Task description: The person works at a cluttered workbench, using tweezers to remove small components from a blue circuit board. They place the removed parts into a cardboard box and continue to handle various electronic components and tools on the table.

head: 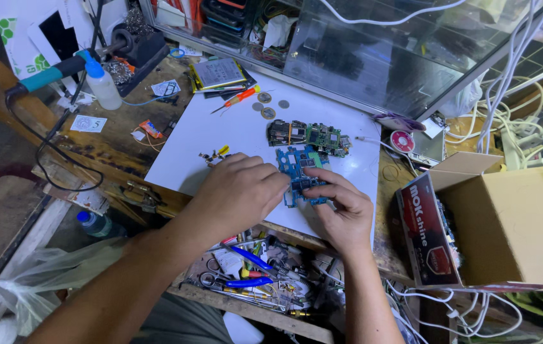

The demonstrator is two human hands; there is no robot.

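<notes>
Head view: an open cardboard box (513, 223) with a red-and-black side label sits right of the white mat (201, 137); on that mat, both hands (239, 191) (341, 207) pinch the blue circuit board (298, 167) between them.

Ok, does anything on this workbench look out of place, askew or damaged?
Mostly a busy repair bench. The cardboard box lies tipped on its side at the right edge, flaps open. Both hands, left hand and right hand, hold a blue circuit board on the white mat; no damage is visible.
</notes>
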